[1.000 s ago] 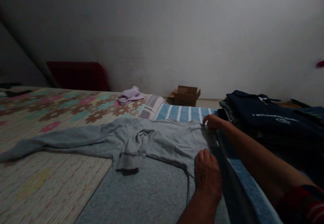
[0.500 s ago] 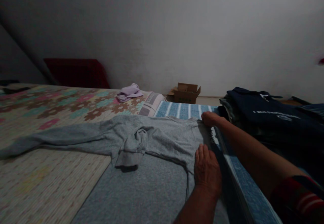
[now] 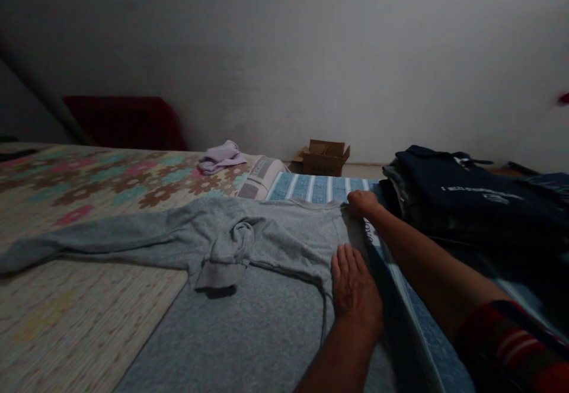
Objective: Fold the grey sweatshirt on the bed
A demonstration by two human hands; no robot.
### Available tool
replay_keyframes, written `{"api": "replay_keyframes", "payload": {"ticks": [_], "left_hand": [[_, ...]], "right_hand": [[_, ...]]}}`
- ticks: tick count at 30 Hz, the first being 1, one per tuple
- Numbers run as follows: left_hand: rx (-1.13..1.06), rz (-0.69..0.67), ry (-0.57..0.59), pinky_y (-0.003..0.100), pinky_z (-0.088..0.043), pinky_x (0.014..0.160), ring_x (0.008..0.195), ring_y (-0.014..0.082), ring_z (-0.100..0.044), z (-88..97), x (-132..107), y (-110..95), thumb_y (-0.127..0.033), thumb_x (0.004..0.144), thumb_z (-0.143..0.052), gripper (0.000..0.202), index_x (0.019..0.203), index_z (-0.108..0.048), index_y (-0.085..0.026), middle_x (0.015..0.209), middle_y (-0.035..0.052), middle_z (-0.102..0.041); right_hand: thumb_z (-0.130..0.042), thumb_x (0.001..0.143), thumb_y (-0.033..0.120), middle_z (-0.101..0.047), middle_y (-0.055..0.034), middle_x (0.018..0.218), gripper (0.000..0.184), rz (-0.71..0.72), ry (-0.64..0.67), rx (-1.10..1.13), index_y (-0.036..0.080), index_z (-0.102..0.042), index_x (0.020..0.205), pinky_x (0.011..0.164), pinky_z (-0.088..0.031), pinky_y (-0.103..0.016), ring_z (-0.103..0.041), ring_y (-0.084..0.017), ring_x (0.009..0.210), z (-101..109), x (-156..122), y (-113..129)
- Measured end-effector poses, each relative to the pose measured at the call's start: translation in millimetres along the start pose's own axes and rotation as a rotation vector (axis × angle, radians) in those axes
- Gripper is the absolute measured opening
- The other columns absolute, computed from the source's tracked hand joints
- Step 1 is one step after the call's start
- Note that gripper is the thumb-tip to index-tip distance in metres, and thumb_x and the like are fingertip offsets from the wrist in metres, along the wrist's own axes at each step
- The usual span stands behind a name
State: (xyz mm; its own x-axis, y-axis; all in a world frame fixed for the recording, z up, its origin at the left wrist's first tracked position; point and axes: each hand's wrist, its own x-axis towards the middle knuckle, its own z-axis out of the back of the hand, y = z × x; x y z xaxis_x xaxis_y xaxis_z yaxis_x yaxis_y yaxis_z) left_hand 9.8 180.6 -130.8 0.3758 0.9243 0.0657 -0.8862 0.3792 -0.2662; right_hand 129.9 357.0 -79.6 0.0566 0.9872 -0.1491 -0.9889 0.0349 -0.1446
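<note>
A grey long-sleeved top (image 3: 249,322) lies spread over the bed, one sleeve stretched out to the left and the other folded across its chest. Near its collar, my right hand (image 3: 362,203) is closed on the right edge of the cloth. My left hand (image 3: 357,289) rests flat on the same side of the top, fingers stretched out and palm down. Between my hands and the blue striped cover, a dark strip with white lettering (image 3: 370,232) shows beside the top's edge.
Folded dark clothes (image 3: 462,197) are piled at the right. A lilac cloth (image 3: 221,157) lies on the flowered bedding (image 3: 120,182). An open cardboard box (image 3: 322,162) stands by the wall, with a dark red object (image 3: 124,123) at the back left.
The whole scene has shifted slightly left and up in view. Both hands stay at the top's right edge, and the top keeps its layout.
</note>
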Motion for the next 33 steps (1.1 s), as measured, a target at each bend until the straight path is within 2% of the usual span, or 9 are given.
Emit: {"api": "replay_keyframes", "payload": {"ticks": [4, 8, 11, 15, 18, 22, 28, 33], "left_hand": [[0.009, -0.015, 0.076, 0.048, -0.015, 0.114, 0.140, 0.0310, -0.011, 7.8, 1.0, 3.1, -0.030, 0.092, -0.030, 0.056, 0.140, -0.032, -0.001, 0.150, 0.0177, -0.022], [0.013, -0.012, 0.078, 0.047, -0.014, 0.114, 0.140, 0.0291, -0.012, 10.6, 3.1, 4.3, -0.044, 0.094, -0.023, 0.062, 0.141, -0.034, -0.005, 0.151, 0.0152, -0.021], [0.008, -0.006, 0.098, 0.049, -0.013, 0.114, 0.140, 0.0293, -0.011, 11.0, 3.3, 4.3, -0.049, 0.093, -0.022, 0.064, 0.141, -0.035, -0.008, 0.152, 0.0150, -0.019], [0.022, -0.028, 0.054, 0.049, -0.013, 0.113, 0.141, 0.0290, -0.011, 9.7, 1.2, 3.8, -0.048, 0.093, -0.025, 0.062, 0.140, -0.036, -0.010, 0.151, 0.0145, -0.020], [0.054, -0.025, 0.035, 0.049, -0.013, 0.113, 0.140, 0.0280, -0.012, 7.9, 0.0, 2.5, -0.047, 0.093, -0.026, 0.061, 0.140, -0.036, -0.009, 0.150, 0.0156, -0.025], [0.080, -0.013, 0.029, 0.048, -0.014, 0.113, 0.140, 0.0271, -0.013, 7.6, -0.2, 0.7, -0.048, 0.093, -0.028, 0.062, 0.141, -0.035, -0.010, 0.149, 0.0147, -0.027], [0.081, -0.016, 0.071, 0.049, -0.013, 0.113, 0.140, 0.0277, -0.012, 13.2, 0.6, 1.2, -0.053, 0.090, -0.032, 0.067, 0.141, -0.034, -0.010, 0.150, 0.0155, -0.022], [0.081, -0.011, 0.068, 0.048, -0.011, 0.113, 0.140, 0.0279, -0.011, 16.7, 3.1, 3.0, -0.052, 0.091, -0.032, 0.067, 0.142, -0.032, -0.010, 0.151, 0.0151, -0.020]], "right_hand": [[-0.055, 0.089, 0.036, -0.057, -0.0083, 0.116, 0.032, -0.040, -0.023, 0.022, 0.016, -0.055, 0.115, 0.084, -0.049, -0.042, -0.058, -0.021, 0.099, -4.3, -3.5, 5.8], [-0.055, 0.089, 0.036, -0.057, -0.0083, 0.115, 0.032, -0.062, -0.056, 0.053, 0.015, -0.056, 0.114, 0.083, -0.049, -0.041, -0.058, -0.020, 0.098, -6.4, -4.9, 8.8], [-0.055, 0.089, 0.037, -0.059, -0.0079, 0.111, 0.032, -0.079, -0.090, 0.077, 0.015, -0.057, 0.111, 0.082, -0.049, -0.040, -0.059, -0.019, 0.095, -7.0, -8.8, 11.6], [-0.045, 0.094, 0.029, -0.062, -0.0102, 0.106, 0.025, -0.071, -0.180, 0.102, 0.013, -0.057, 0.109, 0.081, -0.046, -0.037, -0.060, -0.020, 0.094, -9.8, -25.2, 17.4], [-0.037, 0.094, 0.020, -0.062, -0.0115, 0.106, 0.026, 0.023, -0.247, 0.136, 0.015, -0.059, 0.107, 0.082, -0.040, -0.031, -0.058, -0.021, 0.098, -19.2, -44.2, 23.0], [-0.034, 0.094, 0.022, -0.062, -0.0089, 0.105, 0.028, 0.095, -0.293, 0.199, 0.018, -0.061, 0.100, 0.078, -0.037, -0.025, -0.055, -0.018, 0.099, -37.7, -60.1, 28.0], [-0.033, 0.093, 0.020, -0.060, -0.0098, 0.102, 0.029, 0.085, -0.323, 0.236, 0.017, -0.061, 0.099, 0.075, -0.035, -0.027, -0.054, -0.019, 0.095, -45.2, -54.2, 28.7], [-0.033, 0.093, 0.022, -0.059, -0.0113, 0.104, 0.029, 0.065, -0.338, 0.226, 0.017, -0.060, 0.101, 0.080, -0.034, -0.030, -0.052, -0.021, 0.099, -44.5, -50.5, 30.5]]}}
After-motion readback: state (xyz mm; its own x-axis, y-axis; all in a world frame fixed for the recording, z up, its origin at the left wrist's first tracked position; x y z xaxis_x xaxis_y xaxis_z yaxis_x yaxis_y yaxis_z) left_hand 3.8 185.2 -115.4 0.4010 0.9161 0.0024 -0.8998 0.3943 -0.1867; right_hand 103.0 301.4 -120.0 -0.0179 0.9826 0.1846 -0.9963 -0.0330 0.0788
